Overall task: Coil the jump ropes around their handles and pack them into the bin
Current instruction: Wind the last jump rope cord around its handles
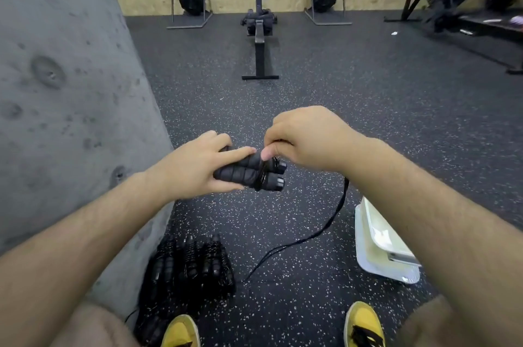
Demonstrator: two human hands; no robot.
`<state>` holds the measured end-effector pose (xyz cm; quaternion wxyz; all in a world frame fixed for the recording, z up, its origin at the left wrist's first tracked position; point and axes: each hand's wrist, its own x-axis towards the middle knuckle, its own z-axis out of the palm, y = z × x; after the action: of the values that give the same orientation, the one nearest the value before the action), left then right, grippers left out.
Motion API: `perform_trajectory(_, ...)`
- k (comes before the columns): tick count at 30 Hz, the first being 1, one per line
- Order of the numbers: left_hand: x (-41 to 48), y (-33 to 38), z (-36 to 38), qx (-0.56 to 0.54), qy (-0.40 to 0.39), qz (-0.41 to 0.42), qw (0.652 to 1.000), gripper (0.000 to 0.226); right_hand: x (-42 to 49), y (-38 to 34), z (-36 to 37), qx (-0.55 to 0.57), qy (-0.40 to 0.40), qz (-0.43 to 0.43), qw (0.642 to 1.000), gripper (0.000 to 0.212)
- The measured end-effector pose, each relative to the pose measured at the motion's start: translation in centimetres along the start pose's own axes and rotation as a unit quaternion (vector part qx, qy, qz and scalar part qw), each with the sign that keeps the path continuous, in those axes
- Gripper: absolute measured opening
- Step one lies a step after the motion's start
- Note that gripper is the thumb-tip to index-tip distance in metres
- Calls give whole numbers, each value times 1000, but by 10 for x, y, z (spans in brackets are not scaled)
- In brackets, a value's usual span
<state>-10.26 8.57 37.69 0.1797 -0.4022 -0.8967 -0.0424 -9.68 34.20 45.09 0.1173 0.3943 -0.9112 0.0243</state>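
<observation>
Head view. Person stands over speckled rubber floor (311, 86), concrete wall (62, 86) to their left.

Left hand (198, 165): fingers and thumb curled round two black handles (252, 174), held side by side at mid-air, end caps pointing right.

Right hand (308, 140): fingers bent, thumb and forefinger pinching the rope (319, 230) where a few turns cross the handles. The loose rope hangs from under the right wrist and trails onto the floor between the feet.

Pile of already coiled jump ropes (186, 264) on the floor against the wall, near left yellow shoe (181, 332).

White bin (368, 259) on the floor to the right, partly hidden by right forearm.

Rowing machine (260, 21) by the far wall.
</observation>
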Motion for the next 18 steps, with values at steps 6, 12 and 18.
perform_trajectory(6,3,32,-22,-112,43,50,992,76,0,25,15,341,66,59,936,23)
perform_trajectory(12,9,40,-32,-199,133,-94,966,77,2,4,51,471,68,159,865,13)
perform_trajectory(18,21,5,-15,-66,112,-136,982,78,-4,-52,78,423,15,222,878,22)
